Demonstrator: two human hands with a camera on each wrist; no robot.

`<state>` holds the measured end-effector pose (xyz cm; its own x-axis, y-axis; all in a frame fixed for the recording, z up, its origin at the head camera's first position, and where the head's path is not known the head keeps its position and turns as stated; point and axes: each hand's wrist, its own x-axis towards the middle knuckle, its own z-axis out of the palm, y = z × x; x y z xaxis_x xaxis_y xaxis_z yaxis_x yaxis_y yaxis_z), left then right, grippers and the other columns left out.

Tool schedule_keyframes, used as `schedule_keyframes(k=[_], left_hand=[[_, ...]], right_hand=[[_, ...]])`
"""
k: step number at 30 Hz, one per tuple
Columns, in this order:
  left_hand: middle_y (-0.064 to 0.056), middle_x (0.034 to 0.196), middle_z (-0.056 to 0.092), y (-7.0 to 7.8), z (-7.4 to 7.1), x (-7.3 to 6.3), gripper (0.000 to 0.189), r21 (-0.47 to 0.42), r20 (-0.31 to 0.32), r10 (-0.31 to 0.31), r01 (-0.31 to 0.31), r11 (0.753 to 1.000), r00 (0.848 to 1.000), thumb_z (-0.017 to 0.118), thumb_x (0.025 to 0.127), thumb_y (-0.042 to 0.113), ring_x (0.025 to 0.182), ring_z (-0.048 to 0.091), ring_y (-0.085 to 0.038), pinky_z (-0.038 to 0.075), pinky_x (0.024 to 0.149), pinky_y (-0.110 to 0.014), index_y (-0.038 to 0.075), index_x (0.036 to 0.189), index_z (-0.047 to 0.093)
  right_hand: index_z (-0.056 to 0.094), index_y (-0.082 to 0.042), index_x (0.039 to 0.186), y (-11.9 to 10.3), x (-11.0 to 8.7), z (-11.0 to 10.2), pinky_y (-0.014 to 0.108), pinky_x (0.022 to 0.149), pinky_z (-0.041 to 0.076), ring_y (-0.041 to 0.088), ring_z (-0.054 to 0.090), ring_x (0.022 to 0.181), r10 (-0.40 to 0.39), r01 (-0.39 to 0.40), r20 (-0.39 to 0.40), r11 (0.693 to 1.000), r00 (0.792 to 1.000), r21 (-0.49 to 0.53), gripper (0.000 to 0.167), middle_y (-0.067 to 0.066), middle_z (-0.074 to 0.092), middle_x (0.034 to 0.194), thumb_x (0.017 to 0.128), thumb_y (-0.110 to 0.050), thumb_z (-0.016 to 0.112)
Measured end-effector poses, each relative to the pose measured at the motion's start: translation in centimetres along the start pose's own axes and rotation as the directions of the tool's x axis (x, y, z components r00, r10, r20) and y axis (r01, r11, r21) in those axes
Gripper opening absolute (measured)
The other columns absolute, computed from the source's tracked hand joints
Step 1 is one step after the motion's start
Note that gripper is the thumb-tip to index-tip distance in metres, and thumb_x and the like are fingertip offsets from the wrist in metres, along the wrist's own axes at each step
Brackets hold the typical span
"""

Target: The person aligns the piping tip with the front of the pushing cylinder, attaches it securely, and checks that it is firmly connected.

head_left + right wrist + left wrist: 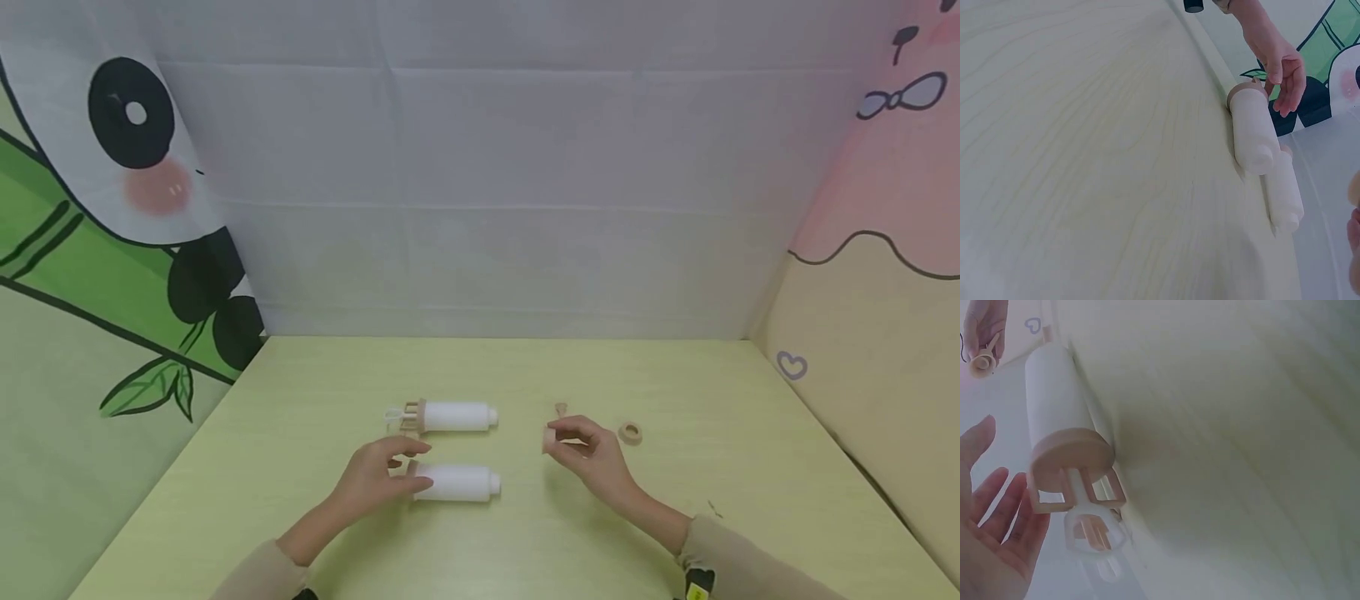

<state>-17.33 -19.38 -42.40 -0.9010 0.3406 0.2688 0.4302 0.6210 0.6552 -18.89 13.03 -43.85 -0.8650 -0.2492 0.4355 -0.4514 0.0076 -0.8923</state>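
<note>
One tan-ended white plastic-looking cylinder (pixel 461 483) lies nearest on the pale yellow desk (pixel 300 400); left hand (pixel 375 477) relaxed beside it, grasping nothing, could nudge it rolling. Right hand (pixel 597 460) pinches a small round beige piece (pixel 549 441), could drop it if grip slips. Beyond: beige plastic-looking ring (pixel 622 435), second white cylinder (pixel 457 416).

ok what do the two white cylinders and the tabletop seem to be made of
The nearer white cylinder and farther white cylinder: probably plastic, low sheen, as their surfaces look smooth and even. The tabletop: wood or perhaps wood-look laminate, dull finish, given its grain streaks.
</note>
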Motion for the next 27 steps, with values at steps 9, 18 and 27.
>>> schedule_keyframes(k=[9, 18, 27], left_hand=[[-0.006, 0.110, 0.063, -1.2, 0.0, 0.1, 0.050, 0.055, 0.052, 0.001, -0.004, 0.998, 0.999, 0.080, 0.065, 0.036, 0.104, 0.056, -0.028, 0.047, 0.083, -0.045, 0.010, 0.105, 0.065], [-0.013, 0.116, 0.056, -2.2, 0.2, 0.1, 0.057, -0.045, 0.196, -0.009, 0.018, 0.999, 0.981, 0.080, 0.067, 0.025, 0.107, 0.052, -0.032, 0.049, 0.083, -0.039, 0.002, 0.114, 0.059], [-0.012, 0.116, 0.056, -2.7, 0.6, 0.3, 0.053, -0.051, 0.202, 0.003, 0.008, 0.999, 0.979, 0.080, 0.068, 0.025, 0.105, 0.053, -0.031, 0.049, 0.082, -0.039, 0.004, 0.112, 0.059]], right_hand=[[0.060, 0.007, 0.103, -0.2, 0.1, 0.0, 0.024, 0.073, 0.052, 0.007, 0.060, 0.087, -0.007, 0.008, 0.004, 1.000, 1.000, -0.005, 0.023, 0.014, 0.060, 0.096, 0.081, 0.002, 0.064], [0.061, 0.006, 0.103, 0.1, -0.1, 0.0, 0.024, 0.073, 0.052, 0.009, 0.060, 0.087, -0.009, 0.009, 0.005, 1.000, 1.000, -0.016, 0.022, 0.016, 0.060, 0.095, 0.081, 0.002, 0.064], [0.060, 0.006, 0.103, 0.3, -0.2, 0.1, 0.025, 0.074, 0.052, 0.007, 0.059, 0.087, 0.013, -0.013, 0.014, 1.000, 1.000, -0.001, 0.023, 0.017, 0.059, 0.097, 0.081, 0.001, 0.064]])
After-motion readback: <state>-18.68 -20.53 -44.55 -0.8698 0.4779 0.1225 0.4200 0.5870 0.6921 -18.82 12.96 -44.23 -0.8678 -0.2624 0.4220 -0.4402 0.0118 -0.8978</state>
